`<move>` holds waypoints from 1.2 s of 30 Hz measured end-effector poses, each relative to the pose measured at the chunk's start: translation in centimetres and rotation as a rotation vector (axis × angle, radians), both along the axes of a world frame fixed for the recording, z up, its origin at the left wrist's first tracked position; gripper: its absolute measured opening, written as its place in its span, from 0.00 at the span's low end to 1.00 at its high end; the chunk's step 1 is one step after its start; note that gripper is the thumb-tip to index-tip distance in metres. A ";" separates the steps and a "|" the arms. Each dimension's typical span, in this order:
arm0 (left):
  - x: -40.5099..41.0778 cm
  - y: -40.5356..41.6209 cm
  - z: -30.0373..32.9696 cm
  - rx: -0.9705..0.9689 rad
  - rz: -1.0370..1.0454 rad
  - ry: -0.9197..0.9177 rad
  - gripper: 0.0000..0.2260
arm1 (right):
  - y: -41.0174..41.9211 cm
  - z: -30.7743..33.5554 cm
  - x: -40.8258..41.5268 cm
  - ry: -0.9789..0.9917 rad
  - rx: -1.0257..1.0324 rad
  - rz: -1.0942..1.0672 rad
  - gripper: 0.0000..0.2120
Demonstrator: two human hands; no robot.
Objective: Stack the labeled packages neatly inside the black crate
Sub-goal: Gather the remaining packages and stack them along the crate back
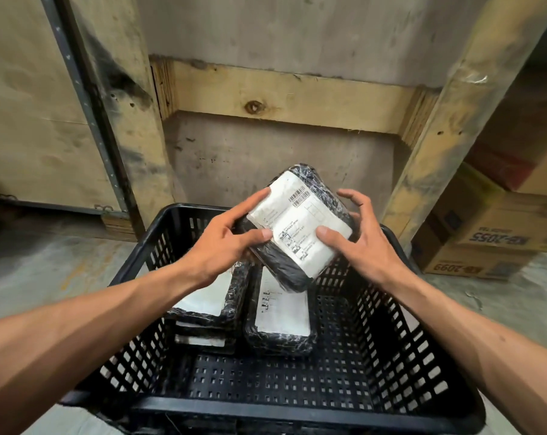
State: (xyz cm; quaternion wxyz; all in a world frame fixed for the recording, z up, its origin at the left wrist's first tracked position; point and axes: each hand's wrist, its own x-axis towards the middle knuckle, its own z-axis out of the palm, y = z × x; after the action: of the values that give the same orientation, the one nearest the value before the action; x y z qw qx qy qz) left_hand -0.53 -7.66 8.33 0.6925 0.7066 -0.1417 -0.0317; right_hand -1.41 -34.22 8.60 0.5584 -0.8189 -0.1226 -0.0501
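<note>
I count three packages in the black crate (391,309), a fourth package (297,221) gripped by my left hand (225,243) and right hand (360,240).

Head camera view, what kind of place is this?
Probably a warehouse or parcel sorting area: a labeled package held over a black crate, wooden crating behind, and a printed carton on the concrete floor.

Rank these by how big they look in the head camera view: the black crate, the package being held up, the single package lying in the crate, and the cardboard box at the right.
1. black crate, clearly largest.
2. cardboard box, partly cut off.
3 and 4. held package and lying package: alike; held one is nearer, so unranked.
</note>
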 end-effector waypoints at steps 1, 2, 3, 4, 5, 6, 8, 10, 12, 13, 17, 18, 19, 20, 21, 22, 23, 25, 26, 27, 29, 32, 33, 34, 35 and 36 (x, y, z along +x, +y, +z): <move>0.2 0.3 0.1 0.017 -0.007 0.000 0.31 | -0.2 0.2 -0.3 0.002 -0.038 0.037 0.37; 0.4 0.5 0.1 0.036 -0.016 -0.003 0.31 | -0.3 0.2 -0.6 0.009 -0.071 0.065 0.41; 0.6 0.7 0.2 0.053 -0.023 -0.004 0.30 | -0.4 0.0 -0.8 0.020 -0.105 0.087 0.43; 0.7 0.8 0.1 0.057 -0.020 0.000 0.30 | -0.5 -0.2 -1.0 0.040 -0.142 0.105 0.45; 0.8 0.7 -0.1 0.044 0.000 0.012 0.30 | -0.5 -0.4 -1.1 0.069 -0.186 0.123 0.48; 0.8 0.6 -0.3 0.023 0.038 0.025 0.29 | -0.5 -0.7 -1.4 0.101 -0.237 0.144 0.50; 0.9 0.2 -1.0 0.017 0.138 0.040 0.27 | -0.2 -1.6 -1.9 0.163 -0.312 0.183 0.54; 0.8 -0.6 -1.7 0.030 0.205 0.043 0.26 | 0.1 -2.8 -2.3 0.215 -0.287 0.215 0.58; 0.3 -1.3 -2.6 0.102 0.215 0.048 0.30 | 0.4 -4.0 -2.4 0.272 -0.244 0.233 0.63; 0.1 -1.5 -3.2 0.180 0.194 0.052 0.33 | 0.6 -4.4 -2.4 0.303 -0.248 0.234 0.64; -0.5 -1.5 -5.4 0.480 -0.020 0.095 0.43 | 0.3 -6.0 -2.8 0.403 -0.254 0.208 0.60; -0.4 -1.2 -5.6 0.532 -0.070 0.108 0.45 | 0.0 -6.4 -2.9 0.414 -0.250 0.207 0.60; -0.4 -0.9 -5.7 0.580 -0.110 0.115 0.47 | -0.1 -6.7 -3.0 0.424 -0.245 0.211 0.59; -0.2 -0.6 -5.8 0.623 -0.139 0.113 0.49 | -0.1 -7.0 -2.9 0.436 -0.241 0.217 0.59; -0.1 -0.4 -5.9 0.656 -0.156 0.108 0.50 | -0.1 -7.1 -2.8 0.448 -0.250 0.227 0.60; 0.1 -0.3 -6.0 0.680 -0.164 0.106 0.51 | 0.1 -7.2 -2.7 0.458 -0.272 0.237 0.62; 0.4 -0.2 -6.1 0.699 -0.166 0.104 0.51 | 0.3 -7.4 -2.5 0.466 -0.293 0.248 0.64; 0.8 -0.1 -6.6 0.743 -0.163 0.095 0.51 | 0.6 -7.6 -2.2 0.478 -0.330 0.276 0.70; 1.0 -0.2 -6.8 0.768 -0.166 0.088 0.50 | 0.8 -7.6 -2.1 0.476 -0.383 0.275 0.72; 1.2 -0.3 -6.9 0.799 -0.174 0.079 0.49 | 0.9 -7.7 -2.1 0.470 -0.469 0.263 0.74; 1.4 -0.5 -7.2 0.861 -0.193 0.061 0.45 | 1.0 -8.0 -1.8 0.462 -0.631 0.241 0.73; 1.9 -0.5 -7.6 0.882 -0.211 0.063 0.48 | 1.2 -8.8 -1.4 0.451 -0.741 0.257 0.67; 1.9 -0.4 -7.7 0.894 -0.240 0.061 0.52 | 1.4 -9.1 -1.2 0.460 -0.766 0.263 0.65; 1.8 -0.3 -7.8 0.935 -0.307 0.040 0.55 | 1.5 -9.3 -1.1 0.464 -0.788 0.265 0.64; 1.6 -0.4 -7.9 1.029 -0.409 -0.011 0.57 | 1.7 -9.5 -1.0 0.458 -0.814 0.256 0.64; 1.4 -0.7 -8.2 1.171 -0.509 -0.090 0.58 | 1.7 -9.7 -0.9 0.438 -0.851 0.246 0.63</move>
State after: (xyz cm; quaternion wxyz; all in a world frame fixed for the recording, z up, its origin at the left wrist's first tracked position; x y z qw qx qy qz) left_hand 0.84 -8.34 0.16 0.1559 0.9128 -0.2932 -0.2377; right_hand -2.29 -32.51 -1.12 0.1890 -0.9450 -0.1076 0.2441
